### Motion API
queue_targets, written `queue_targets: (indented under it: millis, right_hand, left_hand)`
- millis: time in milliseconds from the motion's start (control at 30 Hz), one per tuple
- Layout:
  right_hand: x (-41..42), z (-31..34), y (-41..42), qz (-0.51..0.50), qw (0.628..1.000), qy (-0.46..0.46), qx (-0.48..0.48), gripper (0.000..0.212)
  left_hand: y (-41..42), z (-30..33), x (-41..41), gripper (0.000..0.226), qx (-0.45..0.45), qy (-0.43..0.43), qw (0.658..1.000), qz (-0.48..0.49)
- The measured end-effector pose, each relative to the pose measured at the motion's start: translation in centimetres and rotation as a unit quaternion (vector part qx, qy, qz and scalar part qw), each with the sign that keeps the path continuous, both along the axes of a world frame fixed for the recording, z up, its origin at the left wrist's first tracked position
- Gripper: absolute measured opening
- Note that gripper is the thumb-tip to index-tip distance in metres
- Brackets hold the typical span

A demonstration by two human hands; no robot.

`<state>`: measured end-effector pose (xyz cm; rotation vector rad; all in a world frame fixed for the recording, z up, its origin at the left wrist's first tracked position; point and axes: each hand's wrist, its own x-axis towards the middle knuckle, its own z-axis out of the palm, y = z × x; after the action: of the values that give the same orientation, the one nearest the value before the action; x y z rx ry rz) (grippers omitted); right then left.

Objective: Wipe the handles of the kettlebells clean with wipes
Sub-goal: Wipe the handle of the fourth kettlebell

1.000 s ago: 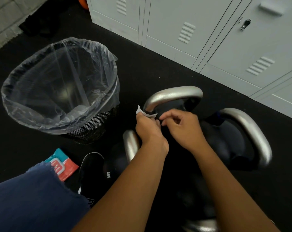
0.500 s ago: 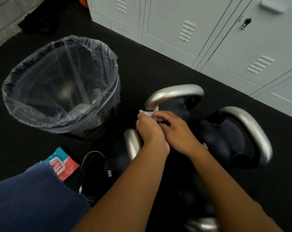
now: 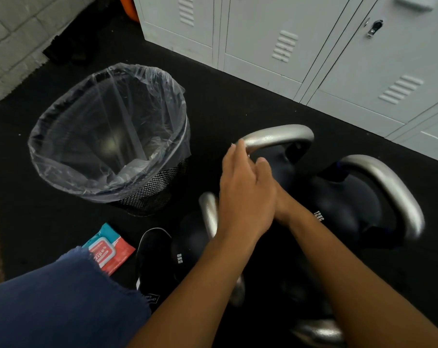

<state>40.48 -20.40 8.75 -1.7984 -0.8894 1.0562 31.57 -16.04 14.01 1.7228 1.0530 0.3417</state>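
Note:
Several dark kettlebells with silver handles stand on the black floor. My left hand (image 3: 245,189) reaches forward with its fingers on the left end of the far kettlebell's handle (image 3: 280,136). Only a speck of the white wipe (image 3: 234,145) shows at its fingertips. My right hand (image 3: 284,205) lies mostly hidden under my left hand, so its fingers cannot be seen. The 12 kg kettlebell's handle (image 3: 391,189) arches at the right. The 8 kg kettlebell's handle (image 3: 209,212) sits just left of my left wrist.
A mesh bin with a clear liner (image 3: 62,172) stands to the left. A red and teal wipes pack (image 3: 112,247) lies by my knee (image 3: 62,305) and black shoe (image 3: 153,249). Grey lockers (image 3: 313,46) line the back. Another silver handle (image 3: 318,332) shows at the bottom.
My left hand has moved up and forward from the handle's base onto its left end, covering my right hand. The wipe, seen before between both hands, is nearly hidden.

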Motion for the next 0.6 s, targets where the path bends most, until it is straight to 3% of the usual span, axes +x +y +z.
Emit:
queue_targets:
  millis: [133, 200, 300, 400, 600]
  right_hand:
    - [0.4, -0.7, -0.6, -0.037, 0.993, 0.111, -0.018, 0.034]
    - [0.5, -1.2, -0.7, -0.043, 0.991, 0.121, -0.046, 0.054]
    - [0.3, -1.3, 0.1, -0.017, 0.994, 0.091, -0.060, 0.072]
    - [0.1, -1.9, 1.0, -0.030, 0.996, 0.070, -0.049, 0.071]
    - [-0.2, -1.5, -0.9, -0.050, 0.989, 0.120, -0.070, 0.080]
  left_hand:
    - [2.3, -0.1, -1.6, 0.052, 0.207, 0.065, 0.975, -0.054]
    - [2.2, -0.6, -2.4, 0.057, 0.173, 0.126, 0.975, -0.064]
    - [1.0, -1.3, -3.1, 0.084, 0.128, 0.229, 0.959, -0.104]
    - [2.0, -1.3, -2.9, 0.088, 0.098, 0.229, 0.964, -0.093]
    - [2.4, -0.8, -2.5, 0.094, 0.105, 0.227, 0.959, -0.133]
